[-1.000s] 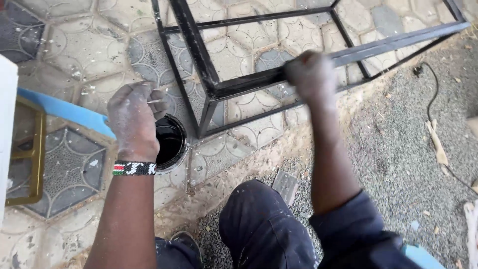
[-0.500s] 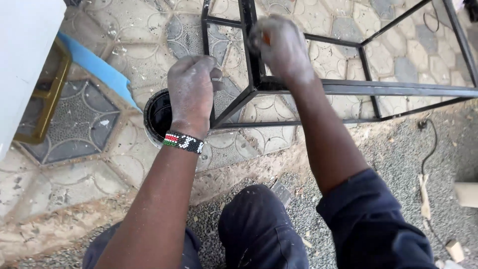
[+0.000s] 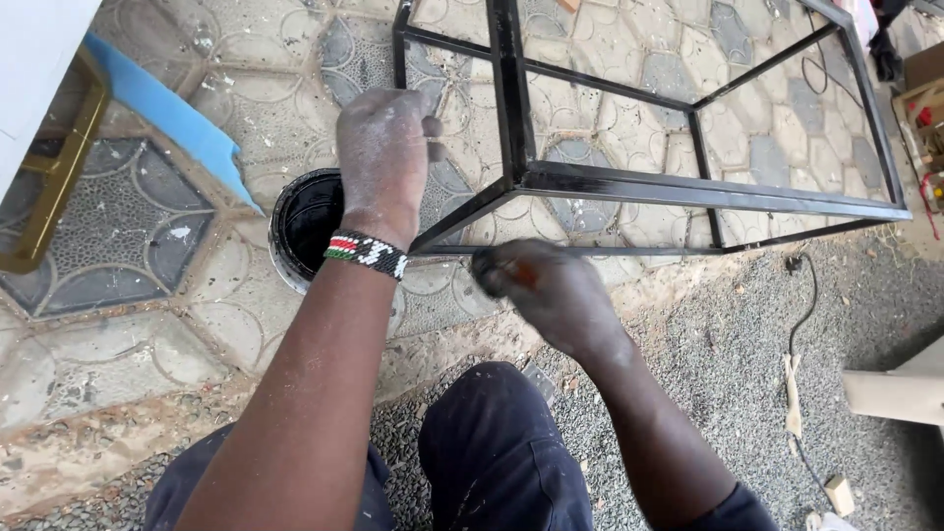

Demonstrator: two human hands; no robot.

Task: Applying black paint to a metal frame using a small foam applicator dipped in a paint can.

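Observation:
A black metal frame (image 3: 688, 192), box-shaped and made of thin bars, lies on the patterned paving. My left hand (image 3: 383, 157), dusted with pale powder and wearing a beaded wristband, is closed around the frame's near left bar. Just left of that hand an open tin of black paint (image 3: 303, 221) stands on the ground. My right hand (image 3: 546, 290) is blurred, low by the frame's near bottom corner, and closed on a small reddish object whose kind I cannot make out.
A blue strip (image 3: 167, 113) and a gold-coloured frame (image 3: 49, 187) lie at the left beside a white panel (image 3: 39, 59). Grey gravel (image 3: 787, 374) with a black cable (image 3: 806, 305) and wood offcuts (image 3: 890, 393) covers the right. My dark-trousered knee (image 3: 492, 452) is at the bottom.
My right hand has dropped from the frame's upper bar to its near bottom corner. The left hand stays by the paint tin, and the view has shifted slightly.

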